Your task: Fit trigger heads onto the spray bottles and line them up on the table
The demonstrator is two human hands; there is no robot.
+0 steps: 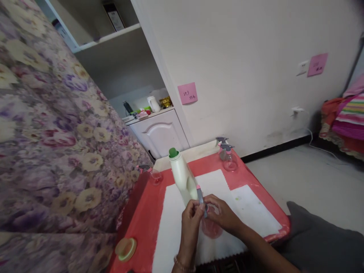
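Over the white cloth (pixel 167 223), both my hands are closed around the top of a small clear spray bottle (pixel 212 230). My left hand (pixel 191 218) pinches its grey trigger head (pixel 200 195), which has a pink nozzle tip. My right hand (pixel 223 215) has its fingers closed at the bottle's neck, just below the head; the neck itself is mostly hidden by the fingers. Right behind my hands stands a large pale green jug (pixel 182 176), capless, with a green spout in its mouth. A translucent cap with a pale green rim (pixel 126 249) lies at the table's left.
More spray bottles (pixel 230 163) stand at the red table's far right corner, and another clear spray bottle (pixel 156 177) at far left. A second white cloth (pixel 253 210) lies on the right. A floral curtain (pixel 71 151) hangs along the left; a wall (pixel 250 94) rises behind.
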